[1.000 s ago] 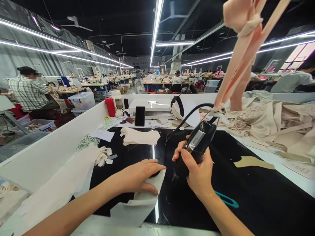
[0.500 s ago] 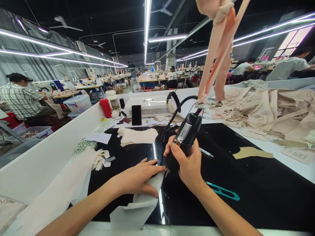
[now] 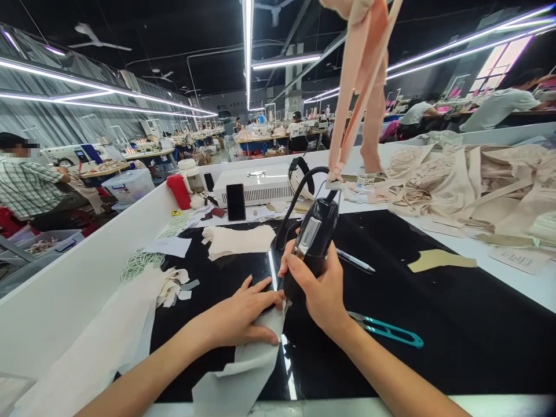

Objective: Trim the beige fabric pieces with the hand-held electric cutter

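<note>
My right hand [image 3: 320,288] grips a black corded hand-held cutting tool [image 3: 311,238], its tip pointing down at the black glossy table [image 3: 434,313]. My left hand [image 3: 243,315] lies flat, fingers spread, pressing a pale grey fabric strip [image 3: 243,370] that runs off the near table edge. The tool's tip meets the strip just right of my left fingertips. A black cable [image 3: 299,194] loops up from the tool, tied to pink fabric straps [image 3: 358,87] hanging from above.
Teal thread snips [image 3: 386,331] and a pen [image 3: 354,260] lie right of my hands. Cream fabric pieces [image 3: 238,238], scraps [image 3: 174,286], a phone [image 3: 236,201], a white machine [image 3: 256,186] and a beige fabric heap [image 3: 473,185] surround the black surface. Other people sit at distant tables.
The view has shifted, so everything sits further left in frame. My right hand and the tool have come closer to my left fingertips on the strip. The snips are now fully visible.
</note>
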`<state>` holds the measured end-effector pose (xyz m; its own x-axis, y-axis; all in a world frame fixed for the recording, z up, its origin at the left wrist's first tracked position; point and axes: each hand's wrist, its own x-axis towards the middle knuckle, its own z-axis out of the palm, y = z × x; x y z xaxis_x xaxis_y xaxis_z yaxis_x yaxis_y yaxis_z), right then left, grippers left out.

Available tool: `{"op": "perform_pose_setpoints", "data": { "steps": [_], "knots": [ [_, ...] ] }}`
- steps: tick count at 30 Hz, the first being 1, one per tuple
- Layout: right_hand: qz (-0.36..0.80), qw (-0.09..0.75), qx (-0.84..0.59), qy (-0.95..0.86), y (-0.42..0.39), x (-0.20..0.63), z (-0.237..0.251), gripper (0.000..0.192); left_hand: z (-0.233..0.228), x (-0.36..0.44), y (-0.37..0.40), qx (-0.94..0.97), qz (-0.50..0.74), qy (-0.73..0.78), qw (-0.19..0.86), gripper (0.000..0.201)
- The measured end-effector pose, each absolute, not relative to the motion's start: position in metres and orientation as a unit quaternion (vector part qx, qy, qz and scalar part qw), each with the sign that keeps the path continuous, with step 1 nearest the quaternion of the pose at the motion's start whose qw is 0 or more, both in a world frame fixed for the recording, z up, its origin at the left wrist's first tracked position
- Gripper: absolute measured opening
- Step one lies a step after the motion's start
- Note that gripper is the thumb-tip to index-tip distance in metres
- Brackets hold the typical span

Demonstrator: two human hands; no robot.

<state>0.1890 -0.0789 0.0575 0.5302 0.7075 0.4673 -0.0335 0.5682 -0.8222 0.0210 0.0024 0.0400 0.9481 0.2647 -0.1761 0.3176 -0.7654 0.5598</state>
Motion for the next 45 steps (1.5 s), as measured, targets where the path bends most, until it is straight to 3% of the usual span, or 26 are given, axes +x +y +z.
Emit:
{"op": "perform_pose_setpoints", "data": {
  "steps": [20,35,42,45],
  "knots": [
    [0.247,0.759,-0.407,-0.443,-0.078,0.178,0.055,0.030,0.048,0.028,-0.002,0.953,-0.034,0.159,0.254,0.050],
    [0.281,0.754,-0.394,-0.445,-0.080,0.169,0.057,0.032,0.046,0.021,-0.005,0.955,-0.040,0.176,0.235,0.078],
    [0.248,0.768,-0.409,-0.425,-0.080,0.180,0.058,0.029,0.052,0.021,-0.007,0.944,-0.046,0.195,0.261,0.040],
    [0.240,0.778,-0.405,-0.415,-0.077,0.186,0.056,0.027,0.052,0.022,-0.007,0.939,-0.051,0.193,0.281,0.035]
  ]
}}
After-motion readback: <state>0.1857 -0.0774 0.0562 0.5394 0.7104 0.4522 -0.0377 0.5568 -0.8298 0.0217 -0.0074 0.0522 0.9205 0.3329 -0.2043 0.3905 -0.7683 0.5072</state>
